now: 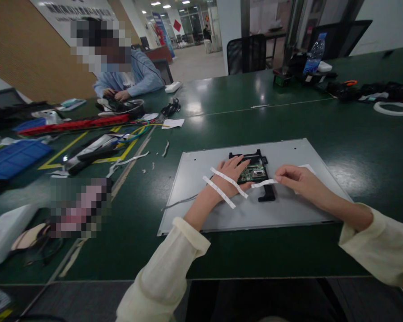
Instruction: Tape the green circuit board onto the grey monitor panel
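Grey panel (195, 179) lies flat on the green desk (255, 120). My left hand (233, 172) rests on its circuit board (257, 173), grip apart, with spare strips (226, 181) stuck across the wrist. My right hand (293, 176) has its grip pinched on a white tape strip (263, 183) just beside the board. I judge that slack could fold the strip onto itself. Open desk lies right and beyond.

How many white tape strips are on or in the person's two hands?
3. Two strips lie across the left hand; a third strip is pinched by the right hand, reaching toward the circuit board. Others may be hidden under the hands.
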